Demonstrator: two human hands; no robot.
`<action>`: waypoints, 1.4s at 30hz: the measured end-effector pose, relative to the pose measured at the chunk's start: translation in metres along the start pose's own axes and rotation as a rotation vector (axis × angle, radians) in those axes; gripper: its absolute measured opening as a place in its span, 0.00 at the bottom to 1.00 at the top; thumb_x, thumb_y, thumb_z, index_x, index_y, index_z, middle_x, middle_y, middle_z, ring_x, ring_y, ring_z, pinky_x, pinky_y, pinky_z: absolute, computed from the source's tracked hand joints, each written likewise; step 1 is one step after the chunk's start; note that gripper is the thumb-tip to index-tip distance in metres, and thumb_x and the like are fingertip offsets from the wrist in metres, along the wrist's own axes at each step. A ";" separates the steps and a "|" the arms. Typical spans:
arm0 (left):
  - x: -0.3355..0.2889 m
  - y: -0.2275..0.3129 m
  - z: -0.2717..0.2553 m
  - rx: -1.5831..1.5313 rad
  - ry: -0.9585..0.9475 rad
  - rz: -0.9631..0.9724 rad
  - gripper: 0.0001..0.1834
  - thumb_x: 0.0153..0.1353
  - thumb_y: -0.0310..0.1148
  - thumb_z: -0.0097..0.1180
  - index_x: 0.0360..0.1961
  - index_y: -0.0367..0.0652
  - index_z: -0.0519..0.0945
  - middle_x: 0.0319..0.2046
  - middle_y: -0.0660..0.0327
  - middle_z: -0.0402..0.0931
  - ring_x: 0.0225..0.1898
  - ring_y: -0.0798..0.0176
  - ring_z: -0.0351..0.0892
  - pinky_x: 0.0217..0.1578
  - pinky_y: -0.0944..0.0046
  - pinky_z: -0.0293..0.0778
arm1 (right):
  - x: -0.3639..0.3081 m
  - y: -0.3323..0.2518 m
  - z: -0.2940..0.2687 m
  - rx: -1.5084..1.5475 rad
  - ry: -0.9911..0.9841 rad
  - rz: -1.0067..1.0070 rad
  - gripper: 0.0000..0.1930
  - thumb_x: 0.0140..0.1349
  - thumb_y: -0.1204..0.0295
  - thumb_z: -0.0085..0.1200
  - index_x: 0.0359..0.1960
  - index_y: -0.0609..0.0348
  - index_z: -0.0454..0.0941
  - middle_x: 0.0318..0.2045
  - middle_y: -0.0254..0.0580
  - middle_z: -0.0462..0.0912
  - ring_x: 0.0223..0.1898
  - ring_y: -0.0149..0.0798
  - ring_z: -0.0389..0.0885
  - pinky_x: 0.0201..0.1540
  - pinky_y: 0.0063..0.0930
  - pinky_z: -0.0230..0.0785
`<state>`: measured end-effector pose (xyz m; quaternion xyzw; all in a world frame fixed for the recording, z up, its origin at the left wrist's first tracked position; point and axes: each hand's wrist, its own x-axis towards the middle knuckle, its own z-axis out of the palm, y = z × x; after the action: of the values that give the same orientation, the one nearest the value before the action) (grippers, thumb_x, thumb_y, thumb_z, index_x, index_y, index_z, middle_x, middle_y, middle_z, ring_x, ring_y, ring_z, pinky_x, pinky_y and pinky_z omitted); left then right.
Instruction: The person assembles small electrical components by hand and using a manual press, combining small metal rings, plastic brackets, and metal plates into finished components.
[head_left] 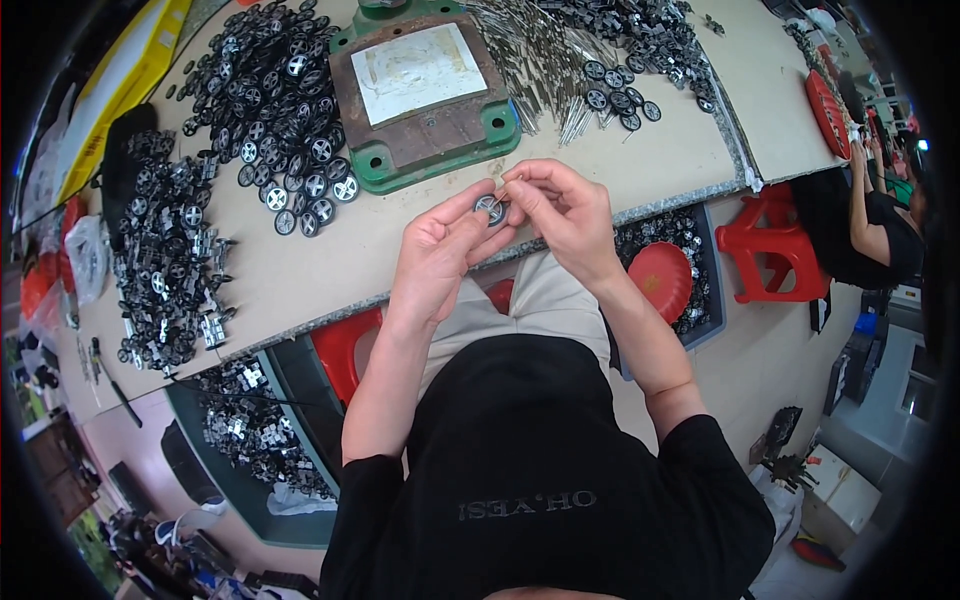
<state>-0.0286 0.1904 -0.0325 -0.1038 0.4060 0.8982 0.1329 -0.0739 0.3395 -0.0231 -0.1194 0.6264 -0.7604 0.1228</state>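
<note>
My left hand is closed on a small black toy wheel with silver spokes, pinched between thumb and fingers. Against the wheel, my right hand pinches what looks like a thin metal rod; whether its tip sits in the hub is too small to tell. Both hands meet above the table's front edge. Just beyond them stands a green and brown metal base with a pale plate on top. Loose wheels are heaped to its left, and thin metal rods lie spread to its right.
Wheeled toy chassis pile up on the table's left. More dark parts and several wheels lie at the far right. Below the table stand a bin of parts, a grey bin and a red stool. Another person sits at right.
</note>
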 end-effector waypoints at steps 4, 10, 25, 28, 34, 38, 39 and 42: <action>0.000 -0.002 0.000 0.006 -0.005 0.028 0.20 0.63 0.25 0.44 0.56 0.30 0.64 0.45 0.51 0.73 0.46 0.59 0.75 0.51 0.61 0.72 | -0.004 0.004 0.002 -0.695 -0.014 -0.549 0.04 0.58 0.79 0.52 0.34 0.67 0.75 0.28 0.38 0.81 0.24 0.25 0.76 0.25 0.14 0.69; 0.001 -0.002 -0.002 -0.020 -0.033 0.041 0.21 0.62 0.25 0.46 0.56 0.29 0.63 0.45 0.49 0.73 0.47 0.56 0.74 0.52 0.60 0.71 | -0.003 0.007 0.002 -0.178 0.066 -0.111 0.04 0.56 0.80 0.52 0.33 0.66 0.75 0.24 0.35 0.79 0.26 0.22 0.76 0.26 0.15 0.70; 0.002 0.002 0.007 -0.030 -0.111 0.049 0.22 0.60 0.23 0.47 0.56 0.33 0.64 0.47 0.49 0.72 0.45 0.58 0.75 0.48 0.61 0.72 | -0.014 -0.034 -0.007 0.072 -0.025 0.034 0.11 0.57 0.79 0.52 0.42 0.66 0.73 0.32 0.40 0.80 0.29 0.22 0.75 0.31 0.16 0.70; 0.006 -0.002 -0.001 -0.066 -0.068 -0.008 0.22 0.60 0.23 0.47 0.56 0.33 0.64 0.48 0.49 0.71 0.46 0.56 0.75 0.48 0.61 0.72 | -0.002 -0.040 -0.041 -0.216 -0.057 -0.042 0.15 0.55 0.77 0.54 0.46 0.65 0.74 0.34 0.39 0.80 0.31 0.23 0.75 0.33 0.17 0.69; 0.008 -0.003 0.001 -0.104 -0.078 0.005 0.20 0.60 0.23 0.47 0.55 0.33 0.65 0.49 0.48 0.70 0.47 0.55 0.74 0.48 0.62 0.72 | 0.037 -0.048 -0.145 -0.935 0.433 -0.097 0.11 0.57 0.74 0.50 0.41 0.62 0.77 0.37 0.44 0.79 0.31 0.33 0.77 0.37 0.25 0.69; 0.009 -0.005 0.001 -0.086 -0.051 0.038 0.19 0.61 0.24 0.48 0.54 0.34 0.67 0.49 0.48 0.70 0.47 0.55 0.75 0.48 0.62 0.73 | 0.057 -0.040 -0.165 -1.116 0.464 -0.110 0.11 0.55 0.73 0.50 0.37 0.66 0.78 0.34 0.55 0.77 0.37 0.52 0.77 0.43 0.38 0.67; 0.008 -0.005 0.000 -0.084 -0.054 0.036 0.19 0.61 0.24 0.48 0.54 0.34 0.67 0.49 0.48 0.70 0.47 0.55 0.75 0.48 0.62 0.73 | 0.060 -0.039 -0.168 -1.136 0.457 -0.125 0.11 0.54 0.73 0.50 0.37 0.66 0.78 0.34 0.55 0.77 0.38 0.53 0.76 0.43 0.40 0.67; 0.007 -0.005 -0.001 -0.069 -0.060 0.038 0.18 0.61 0.24 0.47 0.54 0.34 0.67 0.49 0.48 0.71 0.46 0.54 0.75 0.48 0.62 0.73 | 0.083 -0.037 -0.193 -1.187 0.581 -0.177 0.11 0.54 0.73 0.51 0.37 0.63 0.78 0.34 0.54 0.76 0.39 0.53 0.76 0.44 0.39 0.67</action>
<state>-0.0330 0.1937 -0.0390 -0.0734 0.3727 0.9167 0.1242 -0.2178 0.4965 -0.0204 -0.0082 0.9342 -0.2949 -0.2005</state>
